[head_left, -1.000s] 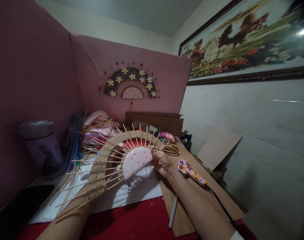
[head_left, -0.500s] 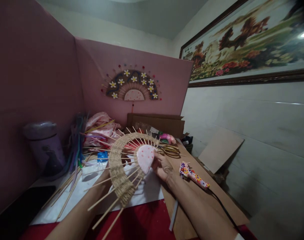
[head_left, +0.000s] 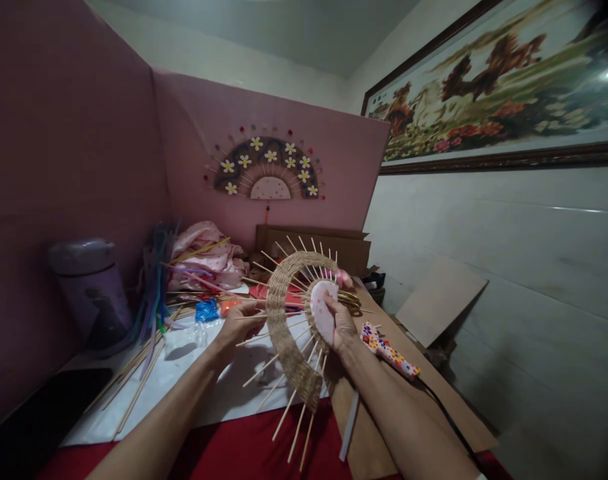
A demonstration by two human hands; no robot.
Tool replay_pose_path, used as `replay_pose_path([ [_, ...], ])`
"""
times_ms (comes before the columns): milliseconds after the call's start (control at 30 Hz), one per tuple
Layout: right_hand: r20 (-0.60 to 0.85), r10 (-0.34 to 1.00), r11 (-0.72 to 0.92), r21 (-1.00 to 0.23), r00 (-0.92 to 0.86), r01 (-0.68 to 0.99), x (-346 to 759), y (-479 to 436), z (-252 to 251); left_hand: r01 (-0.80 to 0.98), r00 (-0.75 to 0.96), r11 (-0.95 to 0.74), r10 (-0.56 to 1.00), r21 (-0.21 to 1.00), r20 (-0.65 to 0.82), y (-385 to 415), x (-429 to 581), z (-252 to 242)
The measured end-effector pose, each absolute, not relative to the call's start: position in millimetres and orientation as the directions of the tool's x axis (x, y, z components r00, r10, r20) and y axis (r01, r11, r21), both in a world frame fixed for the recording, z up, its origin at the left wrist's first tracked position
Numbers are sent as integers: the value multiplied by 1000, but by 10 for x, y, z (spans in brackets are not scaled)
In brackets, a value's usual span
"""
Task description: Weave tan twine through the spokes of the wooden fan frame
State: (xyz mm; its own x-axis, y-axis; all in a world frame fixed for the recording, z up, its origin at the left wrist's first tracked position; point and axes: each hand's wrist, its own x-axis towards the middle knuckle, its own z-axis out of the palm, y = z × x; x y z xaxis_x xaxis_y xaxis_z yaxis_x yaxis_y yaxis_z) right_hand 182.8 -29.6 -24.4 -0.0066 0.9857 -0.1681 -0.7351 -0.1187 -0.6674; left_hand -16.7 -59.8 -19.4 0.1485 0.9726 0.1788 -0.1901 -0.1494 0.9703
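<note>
I hold a half-made fan point(head_left: 290, 333) upright above the table. It has a pink dotted half-disc at its centre, thin wooden skewers radiating out and a woven straw band across them. My right hand point(head_left: 342, 327) grips the pink half-disc with thumb and fingers closed on it. My left hand point(head_left: 239, 325) pinches the skewers on the fan's left side, outside the straw band. The fan stands on edge, its arc running from top to bottom.
A finished flowered fan point(head_left: 267, 170) hangs on the pink partition. A flower-patterned glue gun point(head_left: 388, 351) with a black cord lies on brown cardboard point(head_left: 419, 400) at right. A purple jug point(head_left: 91, 293), loose skewers point(head_left: 134, 373), pink cloth point(head_left: 207, 257), white paper point(head_left: 194, 387) and gold scissors point(head_left: 354, 301) lie around.
The fan has been turned from lying as a broad arch to standing on edge, rotating clockwise. My left hand has shifted from under the straw band to the skewers on its left side.
</note>
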Motion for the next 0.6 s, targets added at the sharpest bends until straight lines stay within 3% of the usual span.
replay_pose_path([
  [200, -76, 997, -30, -696, 32, -717, 1867, -282, -246, -328, 40, -185, 977, 926, 209, -575, -252, -236],
  [600, -122, 989, -21, -664, 81, -747, 1846, -264, -243, -345, 29, -251, 960, 905, 277, -557, -261, -231],
])
